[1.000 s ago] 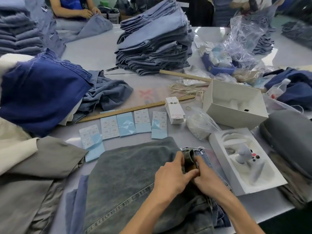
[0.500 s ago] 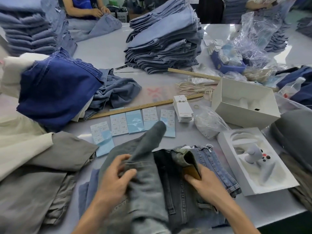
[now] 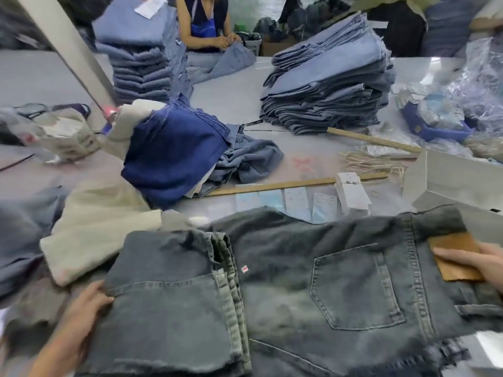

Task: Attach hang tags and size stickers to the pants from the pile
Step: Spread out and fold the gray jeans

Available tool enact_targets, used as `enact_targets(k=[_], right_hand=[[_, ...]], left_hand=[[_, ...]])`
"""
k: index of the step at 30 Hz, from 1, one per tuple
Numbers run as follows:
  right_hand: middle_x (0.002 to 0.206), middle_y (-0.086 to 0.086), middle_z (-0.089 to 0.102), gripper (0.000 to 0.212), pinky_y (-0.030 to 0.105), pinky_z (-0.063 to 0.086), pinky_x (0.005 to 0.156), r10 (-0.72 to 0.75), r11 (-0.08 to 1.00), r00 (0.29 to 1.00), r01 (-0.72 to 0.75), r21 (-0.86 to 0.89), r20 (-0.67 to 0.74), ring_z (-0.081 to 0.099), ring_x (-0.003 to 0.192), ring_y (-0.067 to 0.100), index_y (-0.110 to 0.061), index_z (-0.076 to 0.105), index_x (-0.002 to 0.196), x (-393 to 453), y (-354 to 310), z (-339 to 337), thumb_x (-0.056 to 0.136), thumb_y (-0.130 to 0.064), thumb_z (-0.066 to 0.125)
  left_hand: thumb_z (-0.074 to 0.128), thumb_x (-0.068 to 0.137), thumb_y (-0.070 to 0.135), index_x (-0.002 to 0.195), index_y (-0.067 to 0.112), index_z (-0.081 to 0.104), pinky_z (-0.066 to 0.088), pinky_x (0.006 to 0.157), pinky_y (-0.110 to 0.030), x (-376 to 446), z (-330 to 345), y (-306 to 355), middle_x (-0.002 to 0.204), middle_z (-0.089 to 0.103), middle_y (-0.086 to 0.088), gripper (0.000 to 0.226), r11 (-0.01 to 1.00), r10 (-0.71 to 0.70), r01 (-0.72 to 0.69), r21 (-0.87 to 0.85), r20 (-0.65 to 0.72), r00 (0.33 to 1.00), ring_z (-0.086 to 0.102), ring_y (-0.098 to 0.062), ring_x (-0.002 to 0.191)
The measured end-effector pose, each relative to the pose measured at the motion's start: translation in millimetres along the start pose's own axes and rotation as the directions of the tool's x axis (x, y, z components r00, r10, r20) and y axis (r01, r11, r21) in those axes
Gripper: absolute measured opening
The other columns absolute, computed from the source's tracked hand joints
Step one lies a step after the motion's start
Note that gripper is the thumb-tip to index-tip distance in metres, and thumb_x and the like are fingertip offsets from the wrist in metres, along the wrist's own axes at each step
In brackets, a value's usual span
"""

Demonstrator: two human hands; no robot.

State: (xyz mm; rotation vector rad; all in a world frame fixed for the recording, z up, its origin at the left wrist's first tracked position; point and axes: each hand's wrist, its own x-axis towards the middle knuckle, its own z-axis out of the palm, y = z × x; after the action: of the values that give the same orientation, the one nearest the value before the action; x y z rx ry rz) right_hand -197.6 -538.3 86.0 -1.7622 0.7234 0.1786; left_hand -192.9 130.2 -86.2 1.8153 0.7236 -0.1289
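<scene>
Grey washed jeans [image 3: 285, 281] lie spread in front of me, back pocket up, with a folded leg on the left. My left hand [image 3: 84, 308] grips the folded leg's left edge. My right hand [image 3: 473, 261] presses on the waistband at the brown leather patch [image 3: 454, 248], fingers flat. Beyond the jeans, a row of pale blue sticker sheets [image 3: 296, 204] lies on the table, beside a stack of white hang tags [image 3: 352, 193]. A bundle of tan strings [image 3: 373, 161] lies further back.
A dark blue denim heap [image 3: 174, 156] and cream fabric [image 3: 103, 224] sit at left. Two stacks of light jeans [image 3: 329, 91] [image 3: 141, 58] stand behind. Wooden rulers [image 3: 285, 185], a white box [image 3: 451, 175] and plastic bags [image 3: 468, 85] are at right. A person [image 3: 206, 23] sits across the table.
The jeans have been flipped and spread out flat, back pocket up. My hands moved apart, left to the folded leg's edge, right to the waistband patch. The view swung left.
</scene>
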Motion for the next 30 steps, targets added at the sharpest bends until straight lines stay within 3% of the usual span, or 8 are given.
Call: enact_targets(k=[4, 7, 11, 15, 18, 21, 25, 30], right_hand=[[0.083, 0.011, 0.078, 0.041, 0.059, 0.058, 0.084, -0.017, 0.985, 1.0, 0.014, -0.171, -0.017, 0.075, 0.077, 0.039, -0.012, 0.071, 0.101, -8.2, -17.8, 54.1, 0.067, -0.033, 0.083], [0.084, 0.013, 0.078, 0.036, 0.054, 0.06, 0.079, -0.067, 0.989, 0.998, 0.067, -0.13, 0.005, 0.074, 0.079, 0.037, -0.011, 0.072, 0.101, -17.3, -29.5, 89.6, 0.073, -0.03, 0.083], [0.082, 0.015, 0.077, 0.03, 0.032, 0.057, 0.048, -0.114, 0.993, 0.987, 0.116, -0.019, 0.111, 0.074, 0.065, 0.027, -0.006, 0.07, 0.101, -23.6, -44.3, 125.4, 0.077, -0.023, 0.08], [0.081, 0.01, 0.077, 0.024, 0.031, 0.058, 0.054, -0.173, 0.983, 0.972, 0.181, -0.036, 0.158, 0.075, 0.067, 0.025, -0.008, 0.071, 0.099, -32.0, -51.3, 156.2, 0.082, -0.022, 0.079], [0.086, 0.012, 0.078, 0.028, 0.04, 0.059, 0.069, -0.18, 0.981, 0.968, 0.191, -0.046, 0.176, 0.075, 0.074, 0.029, -0.01, 0.072, 0.098, -34.3, -53.7, 164.9, 0.077, -0.028, 0.08], [0.085, 0.013, 0.078, 0.032, 0.032, 0.057, 0.056, -0.174, 0.984, 0.97, 0.179, -0.011, 0.168, 0.075, 0.069, 0.026, -0.009, 0.071, 0.099, -34.2, -53.5, 159.4, 0.075, -0.028, 0.08], [0.086, 0.016, 0.077, 0.041, 0.032, 0.057, 0.049, -0.16, 0.987, 0.979, 0.155, 0.049, 0.128, 0.075, 0.067, 0.028, -0.007, 0.071, 0.1, -35.5, -52.9, 133.4, 0.067, -0.03, 0.08], [0.093, 0.019, 0.077, 0.016, 0.051, 0.062, 0.063, -0.15, 0.984, 0.984, 0.139, 0.114, 0.094, 0.074, 0.071, 0.033, -0.024, 0.077, 0.083, -31.7, -55.4, 111.7, 0.068, -0.028, 0.08]], left_hand=[[0.066, 0.089, 0.006, 0.138, 0.001, 0.053, 0.048, 0.091, -0.05, -26.9, 47.7, -6.5, 0.124, 0.059, -0.03, 0.051, 0.759, 0.167, -0.065, 0.648, -0.098, 0.981, 0.059, -0.044, 0.11], [0.053, 0.084, 0.045, 0.123, 0.009, 0.066, 0.053, 0.083, -0.052, -65.0, 103.4, 14.6, 0.112, 0.061, -0.019, 0.054, 0.657, 0.461, -0.299, 0.692, -0.055, 0.886, 0.06, -0.042, 0.1], [0.033, 0.08, 0.087, 0.159, 0.025, 0.021, 0.031, 0.115, -0.05, -99.1, 191.2, 36.5, 0.156, 0.026, -0.009, 0.102, 0.627, 0.138, -0.273, 0.73, 0.242, 0.961, 0.026, -0.03, 0.145], [0.047, 0.095, 0.046, 0.161, 0.02, 0.01, 0.033, 0.116, -0.054, -102.6, 210.3, 42.9, 0.159, 0.025, -0.011, 0.08, 0.518, 0.136, -0.248, 0.819, 0.208, 0.969, 0.027, -0.032, 0.145], [0.051, 0.088, 0.017, 0.144, 0.025, 0.046, 0.048, 0.096, -0.04, -89.3, 174.7, 47.6, 0.137, 0.061, -0.008, 0.056, 0.748, 0.141, -0.163, 0.644, 0.087, 0.986, 0.058, -0.032, 0.122], [0.06, 0.084, -0.007, 0.117, 0.013, 0.067, 0.052, 0.088, -0.033, -67.0, 123.3, 53.3, 0.108, 0.074, -0.017, 0.04, 0.945, 0.163, -0.16, 0.287, 0.014, 0.987, 0.069, -0.031, 0.1], [0.051, 0.08, -0.029, 0.116, -0.004, 0.066, 0.045, 0.064, -0.001, -35.8, 50.8, 52.4, 0.107, 0.069, -0.022, 0.046, 0.994, 0.112, -0.11, 0.025, -0.098, 0.989, 0.059, -0.02, 0.084], [0.05, 0.078, -0.032, 0.12, 0.002, 0.064, 0.05, 0.061, -0.007, -47.6, 27.0, 60.7, 0.098, 0.069, -0.011, 0.056, 0.982, 0.143, -0.151, -0.112, -0.074, 0.987, 0.063, -0.013, 0.078]])
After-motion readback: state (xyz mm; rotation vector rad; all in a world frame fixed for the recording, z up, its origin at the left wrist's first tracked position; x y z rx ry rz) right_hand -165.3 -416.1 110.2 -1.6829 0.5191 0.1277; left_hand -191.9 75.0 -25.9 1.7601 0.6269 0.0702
